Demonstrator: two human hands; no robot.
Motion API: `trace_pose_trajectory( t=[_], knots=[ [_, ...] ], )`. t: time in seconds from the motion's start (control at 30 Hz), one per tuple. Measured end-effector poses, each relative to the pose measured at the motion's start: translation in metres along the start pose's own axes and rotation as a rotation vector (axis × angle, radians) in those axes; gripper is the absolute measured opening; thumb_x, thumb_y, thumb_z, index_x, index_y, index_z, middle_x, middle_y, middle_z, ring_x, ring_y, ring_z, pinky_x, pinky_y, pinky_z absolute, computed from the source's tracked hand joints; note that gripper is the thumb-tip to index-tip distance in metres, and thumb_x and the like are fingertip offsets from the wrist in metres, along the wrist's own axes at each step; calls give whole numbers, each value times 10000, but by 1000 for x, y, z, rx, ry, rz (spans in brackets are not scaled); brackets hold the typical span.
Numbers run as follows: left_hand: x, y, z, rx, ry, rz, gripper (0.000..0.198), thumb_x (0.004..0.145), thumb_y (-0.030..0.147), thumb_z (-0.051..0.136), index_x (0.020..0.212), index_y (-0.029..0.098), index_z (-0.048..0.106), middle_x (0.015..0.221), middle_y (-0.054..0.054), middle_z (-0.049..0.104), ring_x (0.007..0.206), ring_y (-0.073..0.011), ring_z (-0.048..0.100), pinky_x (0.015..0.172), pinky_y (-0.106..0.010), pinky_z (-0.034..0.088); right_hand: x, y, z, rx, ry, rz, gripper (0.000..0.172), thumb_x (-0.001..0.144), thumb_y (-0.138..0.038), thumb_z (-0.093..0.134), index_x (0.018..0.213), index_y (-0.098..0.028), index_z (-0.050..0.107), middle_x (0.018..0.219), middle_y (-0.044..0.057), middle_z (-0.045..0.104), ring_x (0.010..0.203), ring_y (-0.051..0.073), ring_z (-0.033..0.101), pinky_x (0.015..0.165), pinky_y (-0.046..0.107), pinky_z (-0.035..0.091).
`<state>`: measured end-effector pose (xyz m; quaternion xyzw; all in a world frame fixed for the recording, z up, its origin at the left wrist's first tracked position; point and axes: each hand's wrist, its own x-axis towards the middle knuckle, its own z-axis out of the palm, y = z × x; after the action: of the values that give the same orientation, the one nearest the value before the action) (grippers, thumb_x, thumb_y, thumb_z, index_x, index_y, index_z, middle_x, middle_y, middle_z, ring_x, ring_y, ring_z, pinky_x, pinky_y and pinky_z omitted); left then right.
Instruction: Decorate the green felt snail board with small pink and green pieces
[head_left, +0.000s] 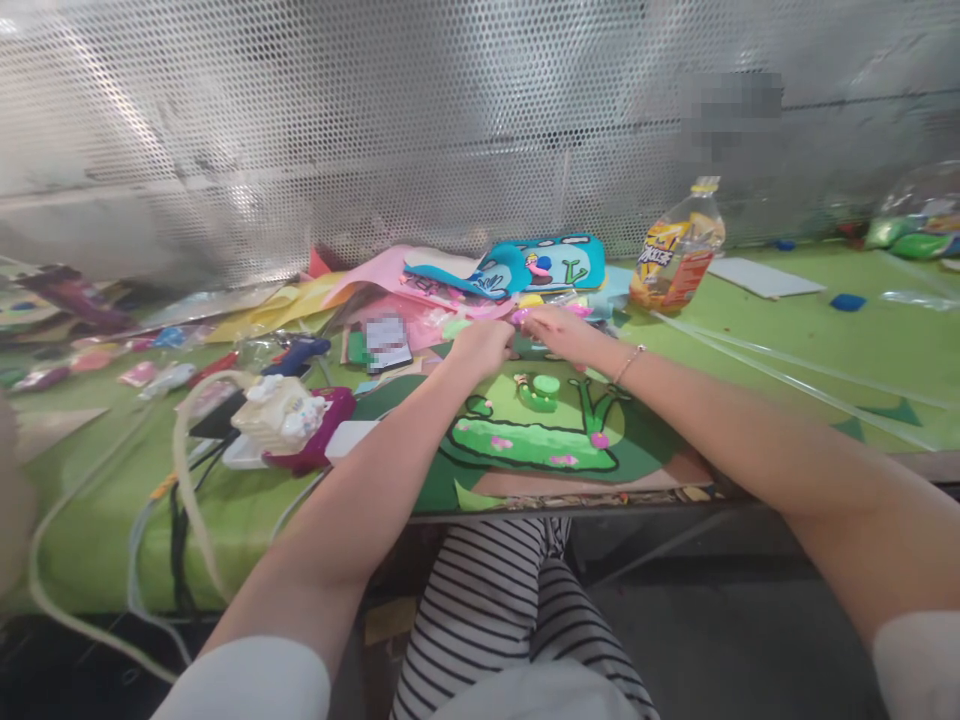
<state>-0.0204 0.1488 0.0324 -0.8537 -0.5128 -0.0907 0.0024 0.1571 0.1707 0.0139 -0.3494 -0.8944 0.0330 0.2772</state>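
My left hand [486, 346] is closed, fingers curled in, above the far edge of a green craft picture [536, 445]. Close beside it, my right hand [561, 334] is closed too, with a bracelet on the wrist. A small pink-purple piece [520, 315] shows at the right fingertips; whether it is held or lies behind them, I cannot tell. The picture carries light-green raised shapes outlined in black and pink spots. A round light-green piece [546, 385] sits near its middle, below my hands.
Behind my hands lie blue picture boards [551, 265] and pink sheets [382, 275]. A plastic bottle [679, 250] stands to the right, near a white board [766, 277]. Left are a phone [388, 343], a cream and magenta device [289, 420] and cables [184, 490]. A perforated metal wall [420, 120] rises behind.
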Motion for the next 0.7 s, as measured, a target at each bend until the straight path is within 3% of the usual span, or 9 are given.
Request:
trace_pose_trajectory(
  t=[0.2, 0.4, 0.7],
  knots=[
    [1, -2, 2, 51, 52, 24, 237, 819, 239, 489, 968, 214, 671, 984, -55, 679, 961, -214, 606, 785, -275, 443, 0, -5, 3, 82, 71, 66, 329, 941, -265, 291, 691, -175, 485, 713, 38, 547, 725, 156, 471, 718, 268, 373],
    [1, -2, 4, 56, 44, 72, 273, 796, 192, 450, 934, 207, 685, 964, -65, 682, 921, -215, 617, 746, -269, 440, -1, -16, 0, 242, 43, 296, 315, 931, -265, 333, 670, -172, 483, 565, -8, 501, 559, 122, 475, 595, 237, 374],
    [6, -3, 11, 12, -25, 246, 286, 804, 175, 446, 913, 192, 709, 991, -75, 690, 932, -184, 622, 805, -251, 439, 0, -26, -1, 239, 27, 246, 300, 906, -211, 335, 611, -200, 386, 531, -26, 423, 562, 125, 414, 579, 246, 331]
  ],
)
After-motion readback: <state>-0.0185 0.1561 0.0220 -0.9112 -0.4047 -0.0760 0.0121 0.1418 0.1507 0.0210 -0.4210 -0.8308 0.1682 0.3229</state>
